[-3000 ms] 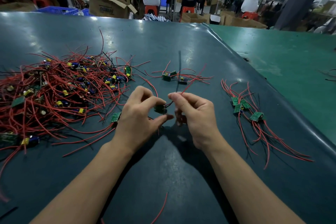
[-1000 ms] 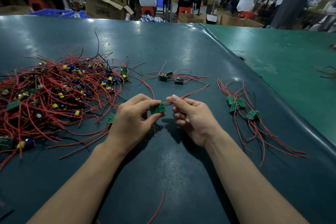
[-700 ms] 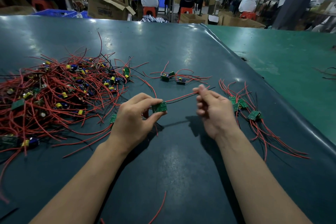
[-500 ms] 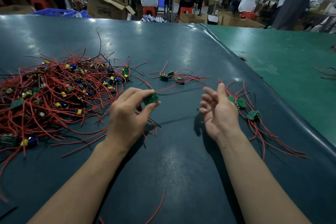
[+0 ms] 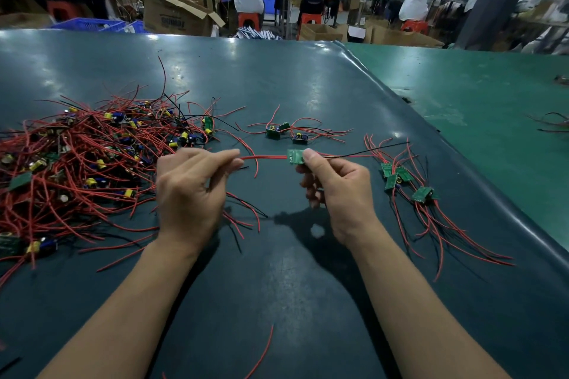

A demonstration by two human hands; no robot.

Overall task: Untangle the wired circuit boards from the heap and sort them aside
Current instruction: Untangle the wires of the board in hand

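Head view: right hand [image 5: 335, 184] pinches a green circuit board [image 5: 295, 156], left hand [image 5: 192, 191] pinches its red wire [image 5: 264, 157].

I hold one green circuit board [image 5: 295, 156] at the middle of the frame, and two more boards [image 5: 286, 132] lie just above it with their wires. At the right I count four sorted boards [image 5: 403, 180] in a loose row. The heap [image 5: 86, 163] at the left holds too many boards and red wires to count, one loose red wire [image 5: 261, 357] lies at the bottom centre, and my two hands, left hand [image 5: 192, 194] and right hand [image 5: 338, 191], are in view.
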